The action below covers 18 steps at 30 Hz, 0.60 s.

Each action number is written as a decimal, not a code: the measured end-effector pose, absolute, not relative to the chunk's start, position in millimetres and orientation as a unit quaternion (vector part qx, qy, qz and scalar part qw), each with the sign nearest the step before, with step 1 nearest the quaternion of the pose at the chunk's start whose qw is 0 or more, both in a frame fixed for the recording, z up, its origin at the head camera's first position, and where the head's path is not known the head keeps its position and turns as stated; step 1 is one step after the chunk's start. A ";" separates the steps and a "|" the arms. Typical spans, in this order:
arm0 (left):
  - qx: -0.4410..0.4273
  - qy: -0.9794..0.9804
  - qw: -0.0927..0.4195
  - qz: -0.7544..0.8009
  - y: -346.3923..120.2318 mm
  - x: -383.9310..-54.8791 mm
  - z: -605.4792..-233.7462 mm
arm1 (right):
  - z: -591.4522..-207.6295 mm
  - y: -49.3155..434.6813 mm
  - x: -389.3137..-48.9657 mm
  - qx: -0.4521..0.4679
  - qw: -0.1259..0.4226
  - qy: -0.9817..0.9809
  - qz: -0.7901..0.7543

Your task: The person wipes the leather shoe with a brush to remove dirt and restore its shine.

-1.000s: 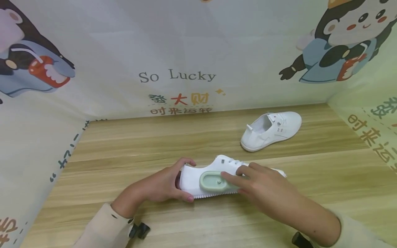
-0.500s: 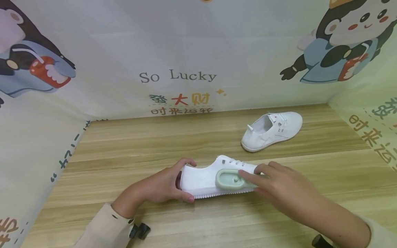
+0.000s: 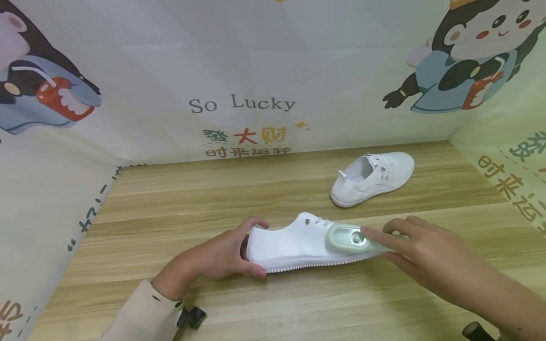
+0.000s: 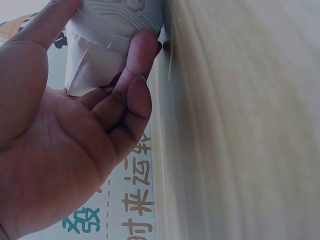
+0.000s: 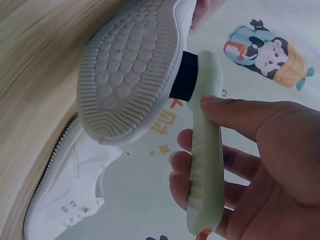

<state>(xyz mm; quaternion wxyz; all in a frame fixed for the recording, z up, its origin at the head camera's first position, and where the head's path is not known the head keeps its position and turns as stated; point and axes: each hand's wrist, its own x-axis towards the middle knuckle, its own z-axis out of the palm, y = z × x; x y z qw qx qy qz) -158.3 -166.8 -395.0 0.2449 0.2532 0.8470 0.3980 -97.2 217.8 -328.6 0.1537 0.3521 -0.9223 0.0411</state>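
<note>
A white lace-up shoe (image 3: 281, 248) stands at the middle of the wooden surface, toe to the right. My left hand (image 3: 226, 251) grips its heel, the thumb low by the sole; fingers curl round the heel in the left wrist view. My right hand (image 3: 431, 258) holds a pale green shoe brush (image 3: 341, 239) by its handle, index finger on the back of the head. In the right wrist view, the brush's dark bristles (image 5: 185, 77) lie against the shoe's side near the toe, and the studded sole (image 5: 125, 75) shows.
A second white shoe (image 3: 375, 182) rests behind and to the right, toe pointing right. A printed pale cloth (image 3: 243, 57) rises behind the wooden surface (image 3: 204, 189) and along both sides.
My right hand has drawn the brush rightward along the shoe's side, from its middle to near the toe. The left hand stays at the heel, and the shoe has hardly moved.
</note>
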 end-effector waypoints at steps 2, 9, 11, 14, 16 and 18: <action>0.254 0.849 0.241 0.395 -166.2 -158.6 -393.7 | -327.0 218.8 -96.4 0.347 0.145 -0.926 0.039; 0.258 0.844 0.239 0.404 -166.3 -158.8 -394.7 | -326.2 201.8 -100.0 0.355 0.126 -0.926 0.032; 0.255 0.844 0.241 0.406 -167.1 -158.2 -395.5 | -327.9 192.5 -103.4 0.364 0.130 -0.922 0.032; 0.255 0.842 0.243 0.410 -167.8 -158.2 -395.9 | -331.1 178.9 -108.7 0.378 0.143 -0.914 0.033; 0.256 0.841 0.244 0.410 -167.8 -158.6 -395.9 | -333.6 170.9 -111.3 0.387 0.155 -0.908 0.033; 0.258 0.839 0.245 0.411 -167.6 -159.3 -395.9 | -335.5 163.9 -113.4 0.391 0.162 -0.905 0.031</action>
